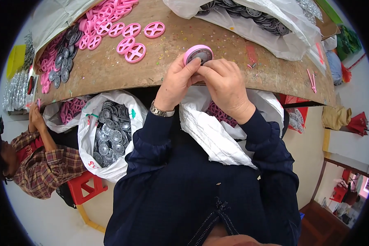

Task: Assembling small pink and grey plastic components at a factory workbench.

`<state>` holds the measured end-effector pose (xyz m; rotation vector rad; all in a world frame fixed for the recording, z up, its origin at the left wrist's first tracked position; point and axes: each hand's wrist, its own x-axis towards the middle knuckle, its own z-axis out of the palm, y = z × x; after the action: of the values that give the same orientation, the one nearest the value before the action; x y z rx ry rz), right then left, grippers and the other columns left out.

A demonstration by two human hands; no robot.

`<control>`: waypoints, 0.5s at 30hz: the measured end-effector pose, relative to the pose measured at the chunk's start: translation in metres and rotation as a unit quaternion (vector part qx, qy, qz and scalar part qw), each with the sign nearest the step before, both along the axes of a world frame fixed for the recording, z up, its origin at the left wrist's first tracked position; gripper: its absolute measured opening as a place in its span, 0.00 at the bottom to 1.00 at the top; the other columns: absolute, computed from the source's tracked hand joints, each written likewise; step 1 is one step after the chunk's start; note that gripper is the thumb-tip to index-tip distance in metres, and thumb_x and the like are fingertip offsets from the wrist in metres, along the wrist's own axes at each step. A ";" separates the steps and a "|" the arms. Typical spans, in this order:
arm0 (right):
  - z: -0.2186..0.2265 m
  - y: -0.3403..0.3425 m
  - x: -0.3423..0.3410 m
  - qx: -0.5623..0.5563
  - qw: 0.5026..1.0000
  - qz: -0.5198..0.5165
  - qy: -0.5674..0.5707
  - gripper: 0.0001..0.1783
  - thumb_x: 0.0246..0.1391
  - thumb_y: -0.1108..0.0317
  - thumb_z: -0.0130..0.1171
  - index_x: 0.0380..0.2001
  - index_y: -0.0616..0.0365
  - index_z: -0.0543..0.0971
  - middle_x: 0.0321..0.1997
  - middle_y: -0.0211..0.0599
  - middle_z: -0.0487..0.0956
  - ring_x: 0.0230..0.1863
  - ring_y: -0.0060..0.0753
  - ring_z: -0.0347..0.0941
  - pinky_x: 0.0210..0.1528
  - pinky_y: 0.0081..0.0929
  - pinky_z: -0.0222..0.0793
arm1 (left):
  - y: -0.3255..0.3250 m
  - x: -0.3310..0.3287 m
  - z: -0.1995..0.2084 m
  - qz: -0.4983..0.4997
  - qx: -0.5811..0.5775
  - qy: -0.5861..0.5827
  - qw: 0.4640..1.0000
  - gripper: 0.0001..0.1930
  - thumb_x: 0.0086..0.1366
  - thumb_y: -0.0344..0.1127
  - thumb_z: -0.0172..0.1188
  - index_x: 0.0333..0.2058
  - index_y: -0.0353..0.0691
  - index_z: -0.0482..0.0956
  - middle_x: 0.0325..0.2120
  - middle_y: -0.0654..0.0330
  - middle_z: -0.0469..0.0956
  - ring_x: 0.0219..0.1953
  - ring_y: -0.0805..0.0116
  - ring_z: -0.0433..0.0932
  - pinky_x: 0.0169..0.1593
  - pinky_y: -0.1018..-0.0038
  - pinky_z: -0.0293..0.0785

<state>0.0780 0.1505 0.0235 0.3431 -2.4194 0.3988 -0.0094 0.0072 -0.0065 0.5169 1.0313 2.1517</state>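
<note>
Between both hands I hold a small toy wheel, a pink plastic ring with a grey disc set in it, tilted above the table's near edge. My left hand grips it from the left, thumb pressed on the grey face. My right hand has its fingers closed at the wheel's lower right rim, and its fingertips are partly hidden. Several loose pink spoked rings lie on the table to the left of the wheel. Below my hands, an open white sack with pink rings inside rests against my lap.
The worn brown table carries a pile of pink rings and grey discs at left. A white bag of grey discs lies at the far right. Another sack stands left of me. A co-worker sits beyond it, near a red stool.
</note>
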 end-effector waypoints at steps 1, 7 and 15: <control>0.000 0.003 0.001 -0.036 0.999 0.021 -0.010 0.17 0.45 0.75 0.62 0.42 0.55 0.79 0.38 0.33 0.79 0.40 0.40 0.76 0.42 0.35 0.69 | -0.001 0.000 0.002 0.003 -0.024 0.009 1.000 0.18 0.75 0.41 0.49 0.56 0.35 0.70 0.47 0.56 0.77 0.48 0.68 0.79 0.49 0.69 0.81; 0.011 0.013 0.003 -0.241 0.970 -0.013 -0.034 0.13 0.54 0.75 0.60 0.45 0.63 0.77 0.39 0.41 0.79 0.39 0.35 0.77 0.42 0.28 0.73 | -0.005 0.002 0.004 -0.042 -0.040 -0.006 0.998 0.18 0.75 0.37 0.49 0.57 0.33 0.67 0.46 0.54 0.77 0.41 0.65 0.82 0.44 0.71 0.84; 0.007 0.025 0.007 -0.488 0.833 0.037 -0.258 0.12 0.61 0.70 0.57 0.46 0.65 0.77 0.38 0.28 0.80 0.38 0.16 0.74 0.41 0.19 0.72 | 0.001 0.019 0.017 0.003 -0.142 0.128 0.982 0.16 0.74 0.35 0.48 0.56 0.32 0.66 0.44 0.52 0.77 0.38 0.64 0.83 0.41 0.73 0.83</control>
<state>0.0854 0.1757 0.0308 -0.1658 -2.3012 1.8510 0.0092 0.0078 0.0109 0.6636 1.4560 1.9314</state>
